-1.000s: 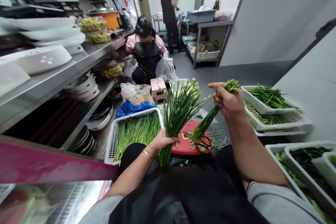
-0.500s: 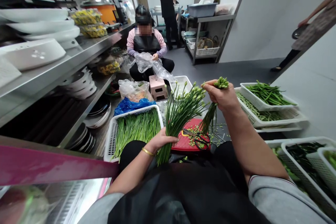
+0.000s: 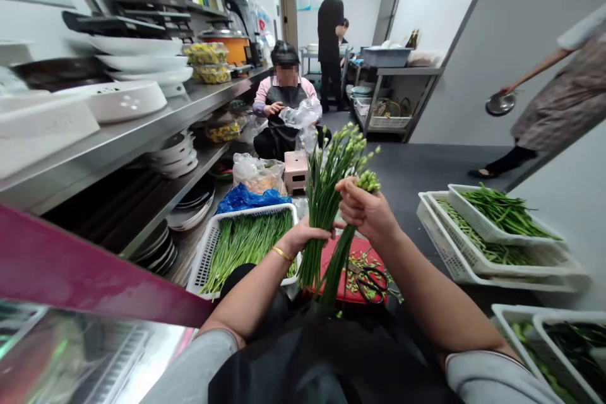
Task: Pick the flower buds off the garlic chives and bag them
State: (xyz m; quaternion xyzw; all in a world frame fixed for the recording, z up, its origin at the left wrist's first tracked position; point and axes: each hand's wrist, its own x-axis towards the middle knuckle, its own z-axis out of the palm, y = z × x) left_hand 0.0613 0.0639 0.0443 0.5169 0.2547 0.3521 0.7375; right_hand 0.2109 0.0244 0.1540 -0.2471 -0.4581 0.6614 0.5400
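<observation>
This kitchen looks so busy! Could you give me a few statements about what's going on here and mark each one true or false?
1. The left hand grips a big bunch of garlic chives with buds on top. True.
2. The right hand holds a pair of scissors. False: it holds a smaller bunch of chives; the scissors lie on a red cutting board.
3. A white plastic basket near the left arm holds green stems. True.
4. The seated person is holding a knife. False: they are handling a clear plastic bag.
</observation>
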